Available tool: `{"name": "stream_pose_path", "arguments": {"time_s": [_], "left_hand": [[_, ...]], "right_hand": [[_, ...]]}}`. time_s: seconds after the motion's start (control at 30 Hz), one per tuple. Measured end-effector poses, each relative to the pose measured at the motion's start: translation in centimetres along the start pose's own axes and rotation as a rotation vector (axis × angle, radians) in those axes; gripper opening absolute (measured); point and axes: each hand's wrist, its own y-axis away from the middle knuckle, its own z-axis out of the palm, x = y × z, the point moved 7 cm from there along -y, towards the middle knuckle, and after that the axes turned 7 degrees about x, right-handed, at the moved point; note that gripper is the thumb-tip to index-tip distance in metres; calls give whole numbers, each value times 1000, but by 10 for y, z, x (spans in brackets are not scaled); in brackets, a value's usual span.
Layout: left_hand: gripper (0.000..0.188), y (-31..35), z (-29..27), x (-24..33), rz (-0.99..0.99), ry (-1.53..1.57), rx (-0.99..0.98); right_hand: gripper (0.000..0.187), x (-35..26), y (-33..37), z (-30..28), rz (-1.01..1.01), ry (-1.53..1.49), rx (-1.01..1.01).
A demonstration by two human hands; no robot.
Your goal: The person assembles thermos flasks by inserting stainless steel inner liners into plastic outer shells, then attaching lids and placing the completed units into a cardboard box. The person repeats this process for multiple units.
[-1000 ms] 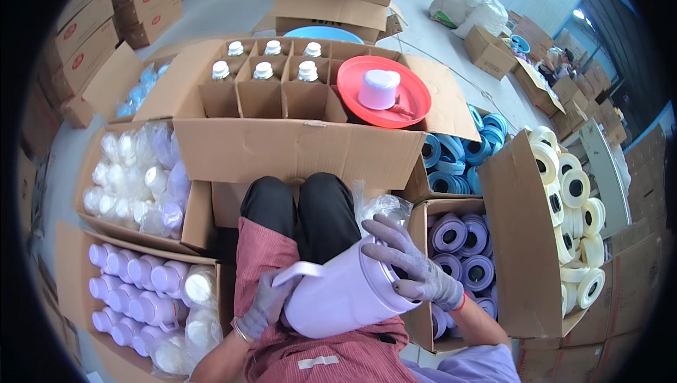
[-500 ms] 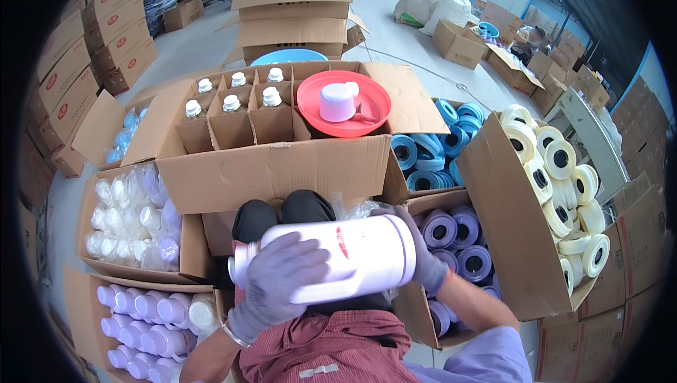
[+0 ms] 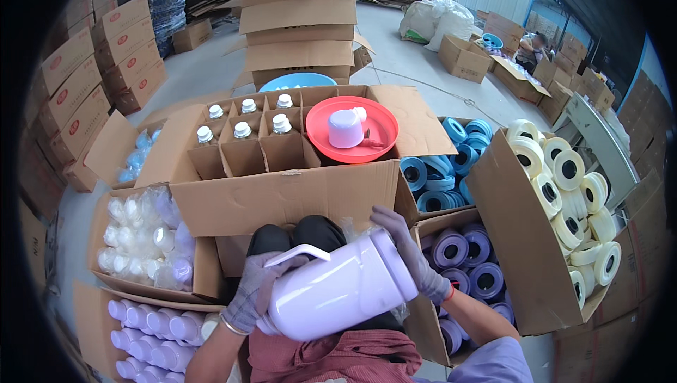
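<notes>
Your left hand [image 3: 250, 291] grips the lilac jug [image 3: 331, 291] by its left end; your right hand [image 3: 417, 260] lies against its base, fingers outstretched. The jug slants above your lap [image 3: 331, 356]. By your right arm, a carton [image 3: 422, 323] holds lilac rings [image 3: 486, 281]. Ahead, a divided carton [image 3: 282, 203] holds white-capped bottles [image 3: 242, 130], a red dish [image 3: 384, 122] resting on top. Beyond, grey floor [image 3: 398, 59] runs back to stacked cartons [image 3: 300, 20], white sacks [image 3: 451, 25] and a person [image 3: 527, 55].

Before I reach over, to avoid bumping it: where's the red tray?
In the head view, the red tray sits above centre, on the right end of the divided carton, right of the white-capped bottles.
</notes>
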Motion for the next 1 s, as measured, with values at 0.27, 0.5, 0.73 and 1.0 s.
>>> {"name": "stream_pose_path", "arguments": {"time_s": [0.27, 0.5, 0.73, 1.0], "left_hand": [[27, 28, 6, 13, 497, -237, 124], [27, 42, 26, 50, 820, -560, 167], [32, 24, -3, -9, 230, -151, -2], [25, 53, 19, 0, 764, -329, 279]], "right_hand": [[62, 55, 35, 35, 1214, -880, 85], [67, 32, 20, 32, 1032, -909, 26], [54, -15, -17, 5, 35, -87, -212], [58, 49, 25, 39, 1038, -808, -209]]}}
